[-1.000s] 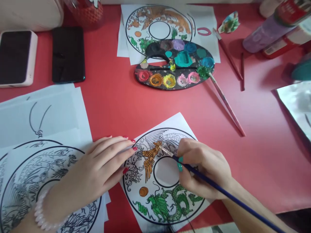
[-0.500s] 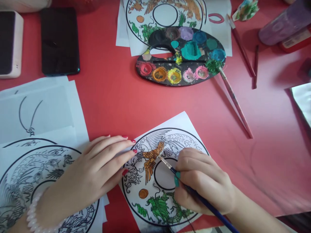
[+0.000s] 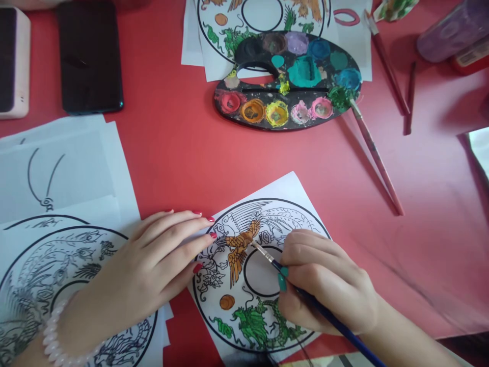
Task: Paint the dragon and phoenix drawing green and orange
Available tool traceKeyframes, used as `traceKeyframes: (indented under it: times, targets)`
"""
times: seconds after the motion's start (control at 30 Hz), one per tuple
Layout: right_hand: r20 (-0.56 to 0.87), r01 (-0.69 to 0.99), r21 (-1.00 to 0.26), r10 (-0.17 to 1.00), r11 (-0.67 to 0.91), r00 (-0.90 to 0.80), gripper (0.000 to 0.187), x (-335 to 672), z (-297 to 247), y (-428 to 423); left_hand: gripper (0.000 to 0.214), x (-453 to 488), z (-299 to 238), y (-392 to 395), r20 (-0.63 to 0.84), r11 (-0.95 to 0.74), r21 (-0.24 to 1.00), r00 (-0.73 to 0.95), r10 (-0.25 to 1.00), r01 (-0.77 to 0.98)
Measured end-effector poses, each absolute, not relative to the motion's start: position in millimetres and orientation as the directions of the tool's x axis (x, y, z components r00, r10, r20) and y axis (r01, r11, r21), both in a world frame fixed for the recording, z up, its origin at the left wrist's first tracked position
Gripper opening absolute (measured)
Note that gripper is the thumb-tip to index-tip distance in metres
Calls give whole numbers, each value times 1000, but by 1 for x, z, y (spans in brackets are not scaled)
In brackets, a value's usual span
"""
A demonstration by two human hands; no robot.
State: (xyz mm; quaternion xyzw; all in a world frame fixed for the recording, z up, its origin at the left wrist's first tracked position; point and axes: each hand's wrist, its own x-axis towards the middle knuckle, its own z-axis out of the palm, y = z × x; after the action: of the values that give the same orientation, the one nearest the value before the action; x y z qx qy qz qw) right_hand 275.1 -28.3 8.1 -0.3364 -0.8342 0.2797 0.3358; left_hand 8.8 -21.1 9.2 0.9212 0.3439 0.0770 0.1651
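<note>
My right hand [image 3: 324,283] pinches a dark blue paintbrush [image 3: 338,326], its tip touching the orange-painted bird [image 3: 240,244] on a printed sheet [image 3: 292,188]. Around a blank inner ring on that sheet run a green-painted dragon [image 3: 250,326], a small orange ball [image 3: 227,302] and unpainted line work. My left hand [image 3: 164,265] lies flat with fingers spread, fingertips on the sheet's left edge and the wrist over other printed sheets [image 3: 87,255]. A beaded bracelet [image 3: 57,336] circles the left wrist.
Ahead lies a black paint palette [image 3: 244,122], overlapping a painted sheet [image 3: 214,71]. A red-handled brush [image 3: 382,168] rests with its bristles in green paint. More brushes [image 3: 389,76] and a purple bottle [image 3: 439,38] are at right. A black phone [image 3: 89,56] lies at upper left.
The view has shifted slightly. The brush tip stays at the orange bird, in my right hand. My left hand keeps its place on the sheet.
</note>
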Motion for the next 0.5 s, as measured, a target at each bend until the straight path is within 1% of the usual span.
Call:
traceKeyframes:
  times: [0.07, 0.27, 0.5]
  targets:
    - [378, 372, -685, 742, 627, -554, 25, 275, 8, -28, 32, 9, 9, -21, 25, -703, 361, 748, 664, 612]
    - [360, 432, -659, 763, 615, -537, 27, 274, 9, -29, 30, 10, 9, -21, 35, -699, 371, 743, 668, 611]
    - [326, 441, -686, 786, 579, -525, 26, 277, 14, -27, 29, 10, 10, -20, 38, -704, 370, 748, 663, 606]
